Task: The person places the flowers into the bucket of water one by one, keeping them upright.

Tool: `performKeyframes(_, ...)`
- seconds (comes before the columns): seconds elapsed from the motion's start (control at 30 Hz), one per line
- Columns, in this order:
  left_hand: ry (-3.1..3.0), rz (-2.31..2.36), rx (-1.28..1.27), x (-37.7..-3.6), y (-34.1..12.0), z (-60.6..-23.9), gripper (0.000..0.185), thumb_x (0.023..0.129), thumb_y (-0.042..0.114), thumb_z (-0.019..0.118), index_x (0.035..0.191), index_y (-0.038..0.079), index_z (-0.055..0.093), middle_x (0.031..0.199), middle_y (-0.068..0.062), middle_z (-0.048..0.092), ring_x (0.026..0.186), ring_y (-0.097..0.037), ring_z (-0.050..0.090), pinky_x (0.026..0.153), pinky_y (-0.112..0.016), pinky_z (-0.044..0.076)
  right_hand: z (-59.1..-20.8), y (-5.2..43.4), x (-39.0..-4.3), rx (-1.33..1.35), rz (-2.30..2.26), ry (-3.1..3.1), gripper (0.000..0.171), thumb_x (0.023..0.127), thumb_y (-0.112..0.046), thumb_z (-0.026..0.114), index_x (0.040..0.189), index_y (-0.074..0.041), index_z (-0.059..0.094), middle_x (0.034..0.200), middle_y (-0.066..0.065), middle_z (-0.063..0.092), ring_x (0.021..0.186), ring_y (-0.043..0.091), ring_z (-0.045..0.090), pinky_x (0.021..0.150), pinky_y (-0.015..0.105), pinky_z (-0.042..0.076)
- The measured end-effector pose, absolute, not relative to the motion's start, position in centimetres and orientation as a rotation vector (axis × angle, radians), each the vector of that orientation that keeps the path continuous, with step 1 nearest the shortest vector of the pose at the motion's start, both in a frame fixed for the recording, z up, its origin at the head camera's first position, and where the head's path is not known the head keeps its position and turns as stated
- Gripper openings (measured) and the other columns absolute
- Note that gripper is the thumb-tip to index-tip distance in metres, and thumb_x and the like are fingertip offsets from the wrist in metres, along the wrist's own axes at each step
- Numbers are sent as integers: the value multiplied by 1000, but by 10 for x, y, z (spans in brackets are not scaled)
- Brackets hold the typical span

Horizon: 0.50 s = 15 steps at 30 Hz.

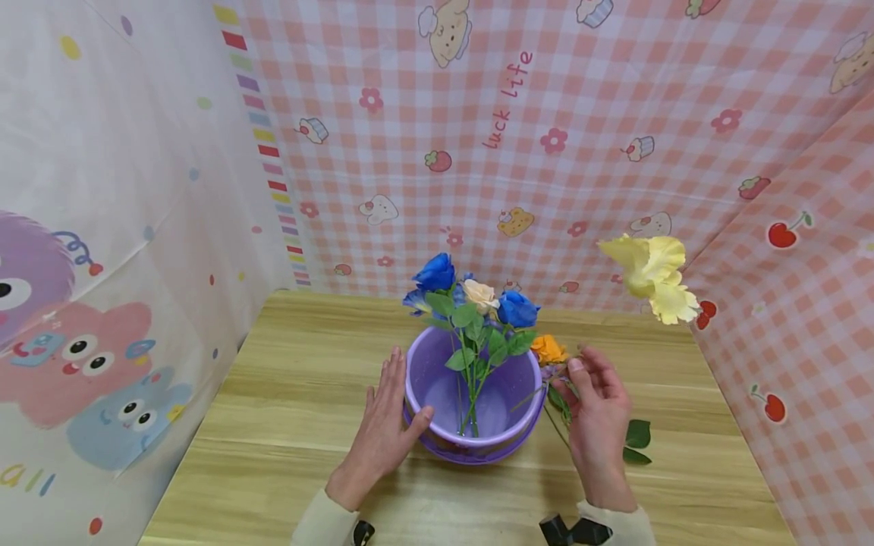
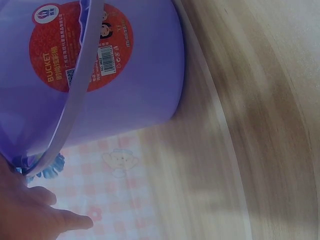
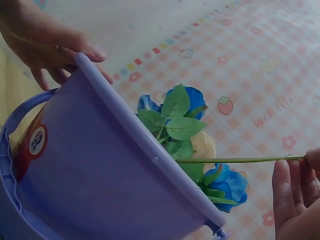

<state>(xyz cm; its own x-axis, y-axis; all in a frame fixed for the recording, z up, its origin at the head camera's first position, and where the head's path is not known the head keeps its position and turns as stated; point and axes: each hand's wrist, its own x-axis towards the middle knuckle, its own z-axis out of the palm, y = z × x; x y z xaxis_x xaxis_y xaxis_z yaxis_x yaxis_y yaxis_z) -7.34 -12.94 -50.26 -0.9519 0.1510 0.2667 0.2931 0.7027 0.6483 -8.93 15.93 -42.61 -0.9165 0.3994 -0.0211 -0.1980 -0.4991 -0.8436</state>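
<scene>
A purple bucket (image 1: 429,379) stands on the table with several flowers upright in it: blue roses (image 1: 519,309), a cream rose (image 1: 480,296) and green leaves. My left hand (image 1: 382,428) rests against the bucket's left side, fingers straight and thumb at the rim. On the other side, my right hand (image 1: 601,417) pinches the stem of a yellow flower (image 1: 649,273). That green stem (image 3: 240,160) slants from the fingertips over the rim into the bucket, while the bloom rises above and to the right of the hand.
An orange flower (image 1: 548,349) lies just right of the bucket, partly behind my right hand. Dark green leaves (image 1: 638,434) are on the wooden table (image 1: 293,394) farther right. Pink checked cloth (image 1: 382,152) hangs behind, and the bucket's handle (image 2: 75,105) hangs down its near side.
</scene>
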Motion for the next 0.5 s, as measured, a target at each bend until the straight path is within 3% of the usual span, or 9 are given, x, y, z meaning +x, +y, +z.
performKeyframes(0.2,-2714,-1086,-364,-73,-130,-503,92,101,58,50,167,10,8,174,-3,0,158,-35,8,115,-77,18,-427,153,-90,-292,2432,-1389,25,99,3,65,124,4,66,96,7,64,82,15,70,72,25,62)
performKeyframes(0.5,-2709,-1099,-365,-73,-130,-502,92,101,59,50,168,11,8,174,-3,0,158,-33,6,116,-75,15,-431,143,-91,-232,2318,-1649,28,99,4,65,125,11,61,95,4,65,85,15,72,73,28,63)
